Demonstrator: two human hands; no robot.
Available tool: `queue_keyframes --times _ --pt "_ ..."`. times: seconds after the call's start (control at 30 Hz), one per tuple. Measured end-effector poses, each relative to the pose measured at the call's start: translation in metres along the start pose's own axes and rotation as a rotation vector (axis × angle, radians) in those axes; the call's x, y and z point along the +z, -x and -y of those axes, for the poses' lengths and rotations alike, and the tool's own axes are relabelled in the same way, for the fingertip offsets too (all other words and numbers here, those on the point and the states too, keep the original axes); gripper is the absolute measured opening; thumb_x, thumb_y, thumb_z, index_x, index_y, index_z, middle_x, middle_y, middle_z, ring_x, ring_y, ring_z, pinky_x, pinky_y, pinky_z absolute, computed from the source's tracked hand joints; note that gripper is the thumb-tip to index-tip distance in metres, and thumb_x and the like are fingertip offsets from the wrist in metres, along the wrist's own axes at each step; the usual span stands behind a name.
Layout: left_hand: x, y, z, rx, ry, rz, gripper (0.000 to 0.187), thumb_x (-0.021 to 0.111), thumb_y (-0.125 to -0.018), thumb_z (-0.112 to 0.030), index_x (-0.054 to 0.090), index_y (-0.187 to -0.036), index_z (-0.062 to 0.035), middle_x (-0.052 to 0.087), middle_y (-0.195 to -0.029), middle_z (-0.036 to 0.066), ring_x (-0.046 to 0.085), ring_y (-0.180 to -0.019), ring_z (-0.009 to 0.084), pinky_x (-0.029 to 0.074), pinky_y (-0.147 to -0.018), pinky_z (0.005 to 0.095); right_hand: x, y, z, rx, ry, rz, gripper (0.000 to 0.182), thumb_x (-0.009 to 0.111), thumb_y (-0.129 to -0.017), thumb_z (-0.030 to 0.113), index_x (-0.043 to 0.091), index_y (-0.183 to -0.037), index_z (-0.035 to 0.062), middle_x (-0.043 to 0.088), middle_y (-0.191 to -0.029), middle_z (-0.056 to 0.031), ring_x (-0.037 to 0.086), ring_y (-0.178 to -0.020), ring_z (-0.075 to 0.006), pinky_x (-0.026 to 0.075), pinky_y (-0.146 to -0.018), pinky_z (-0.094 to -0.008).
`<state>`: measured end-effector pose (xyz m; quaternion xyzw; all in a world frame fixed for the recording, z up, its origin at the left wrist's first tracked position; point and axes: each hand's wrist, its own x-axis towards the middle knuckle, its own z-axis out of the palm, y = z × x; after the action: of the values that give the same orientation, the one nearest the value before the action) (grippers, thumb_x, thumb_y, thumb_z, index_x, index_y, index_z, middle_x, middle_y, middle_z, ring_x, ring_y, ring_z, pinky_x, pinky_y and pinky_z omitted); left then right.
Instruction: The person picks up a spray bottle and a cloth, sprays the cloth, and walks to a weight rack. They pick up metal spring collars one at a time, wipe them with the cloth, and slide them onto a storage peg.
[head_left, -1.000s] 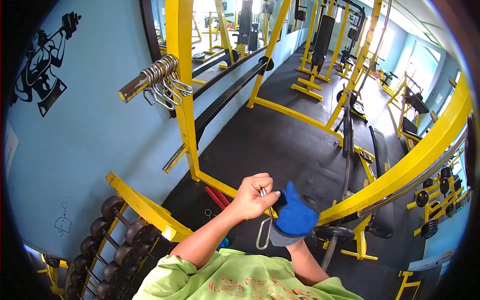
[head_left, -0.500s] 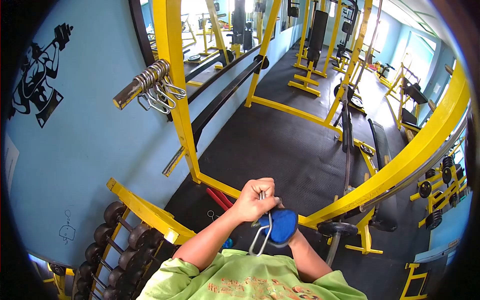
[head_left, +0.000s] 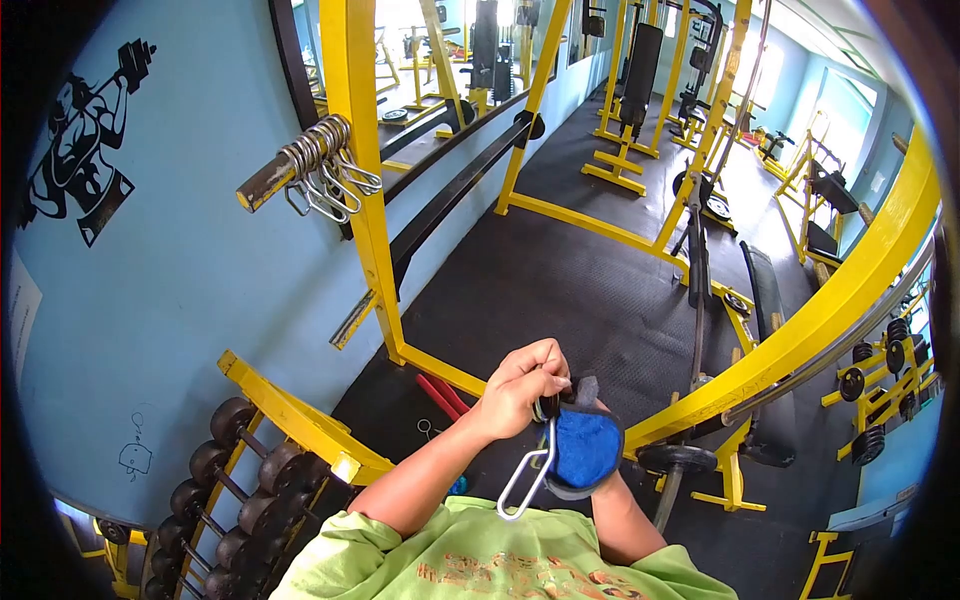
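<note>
Just above my green shirt, my left hand [head_left: 525,388] is closed round the upper end of a metal spring clip [head_left: 527,482], whose wire loop hangs below the fingers. Against it on the right is a blue cloth [head_left: 588,446] with a dark grey edge. My right hand [head_left: 606,484] is behind that cloth, mostly hidden, so its fingers cannot be made out. More metal clips [head_left: 322,165] hang on a peg of the yellow rack at the upper left.
A yellow rack frame [head_left: 362,200] surrounds the black floor before me. Dumbbells [head_left: 232,420] stand on a rack at the lower left. Red bars [head_left: 442,396] lie on the floor beyond my left forearm. A barbell plate [head_left: 677,459] is at the right.
The blue cloth has moved slightly right and shows more of its face. My left hand has shifted a little right and up, with the clip's loop still hanging below it.
</note>
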<state>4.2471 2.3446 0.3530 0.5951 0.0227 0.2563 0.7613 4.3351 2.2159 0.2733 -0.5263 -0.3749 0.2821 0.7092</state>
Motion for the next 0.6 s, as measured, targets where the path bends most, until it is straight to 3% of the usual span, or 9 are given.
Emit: queue_keyframes --times 0.03,0.07,0.2,0.27,0.33,0.37,0.4,0.43,0.6 --pt "0.001 -0.001 0.001 -0.022 0.030 0.038 0.017 0.049 -0.073 -0.006 0.032 -0.070 -0.0087 0.046 -0.075 0.006 0.046 -0.077 0.0153 0.039 -0.075 0.0302 -0.007 -0.004 -0.020 -0.281 0.328 0.095 0.017 0.060 -0.078 0.011 0.058 -0.094 0.0034 0.060 -0.079 -0.0075 0.059 -0.071 -0.0208 0.047 -0.065 -0.0280" --pt "0.002 0.000 -0.001 -0.024 0.032 0.041 0.017 0.049 -0.073 -0.006 0.032 -0.070 -0.0087 0.046 -0.075 0.006 0.046 -0.077 0.0153 0.039 -0.075 0.0302 -0.002 -0.007 -0.001 -0.280 0.330 0.091 0.017 0.060 -0.078 0.011 0.058 -0.094 0.0034 0.060 -0.079 -0.0075 0.059 -0.071 -0.0208 0.047 -0.065 -0.0280" --pt "0.008 0.000 -0.003 -0.061 -0.034 0.216 0.018 0.054 -0.081 -0.011 0.036 -0.082 -0.0078 0.047 -0.098 0.008 0.041 -0.090 0.0138 0.036 -0.082 0.0297 0.011 -0.027 0.068 0.176 1.111 0.359 0.021 0.055 -0.089 0.018 0.053 -0.106 0.0065 0.058 -0.094 -0.0011 0.056 -0.089 -0.0116 0.046 -0.077 -0.0277" --pt "0.015 0.004 0.004 0.006 -0.300 0.140 0.037 0.060 -0.085 -0.026 0.037 -0.105 -0.0060 0.043 -0.114 0.013 0.042 -0.105 0.0176 0.035 -0.092 0.0328 0.010 -0.021 0.015 0.029 -0.485 0.050 0.023 0.054 -0.090 0.021 0.052 -0.109 0.0082 0.057 -0.105 -0.0039 0.057 -0.098 -0.0161 0.046 -0.083 -0.0307" --pt "0.007 0.016 0.001 -0.085 -0.385 0.167 0.072 0.065 -0.082 -0.040 0.023 -0.128 -0.0044 0.037 -0.126 0.018 0.038 -0.120 0.0230 0.031 -0.102 0.0368 -0.005 -0.014 -0.004 0.160 -0.917 0.032 0.022 0.052 -0.090 0.021 0.055 -0.107 0.0062 0.058 -0.103 -0.0042 0.058 -0.095 -0.0170 0.047 -0.082 -0.0305" --pt "-0.001 0.025 -0.006 -0.135 -0.550 0.201 0.090 0.072 -0.077 -0.041 0.014 -0.135 -0.0034 0.036 -0.131 0.022 0.036 -0.125 0.0262 0.029 -0.105 0.0394 0.001 -0.015 0.005 -0.077 -0.321 -0.071 0.017 0.054 -0.089 0.020 0.057 -0.100 0.0063 0.059 -0.096 -0.0035 0.059 -0.089 -0.0172 0.047 -0.078 -0.0300" --pt "-0.003 0.038 -0.009 -0.098 -0.552 0.168 0.083 0.071 -0.077 -0.044 0.027 -0.132 0.0000 0.041 -0.125 0.022 0.049 -0.114 0.0289 0.040 -0.096 0.0397 0.005 -0.019 0.018 -0.303 0.277 -0.174 0.014 0.055 -0.088 0.019 0.059 -0.092 0.0064 0.059 -0.090 -0.0028 0.059 -0.084 -0.0173 0.047 -0.075 -0.0295" --pt "-0.002 0.046 -0.018 -0.149 -0.543 0.167 0.070 0.069 -0.080 -0.037 0.035 -0.128 -0.0003 0.049 -0.116 0.018 0.055 -0.104 0.0250 0.043 -0.091 0.0363 0.009 -0.027 0.040 -0.325 0.204 -0.142 0.009 0.057 -0.085 0.014 0.058 -0.080 0.0071 0.057 -0.079 -0.0018 0.057 -0.074 -0.0148 0.047 -0.069 -0.0273" --pt "-0.011 0.056 -0.011 -0.344 -0.460 -0.052 0.019 0.060 -0.089 -0.018 0.064 -0.100 -0.0025 0.063 -0.073 0.004 0.056 -0.064 0.0085 0.047 -0.062 0.0235 0.005 -0.023 0.011 -0.090 -0.592 -0.113 0.005 0.055 -0.085 0.007 0.054 -0.080 0.0052 0.054 -0.077 -0.0019 0.053 -0.071 -0.0100 0.046 -0.065 -0.0261"
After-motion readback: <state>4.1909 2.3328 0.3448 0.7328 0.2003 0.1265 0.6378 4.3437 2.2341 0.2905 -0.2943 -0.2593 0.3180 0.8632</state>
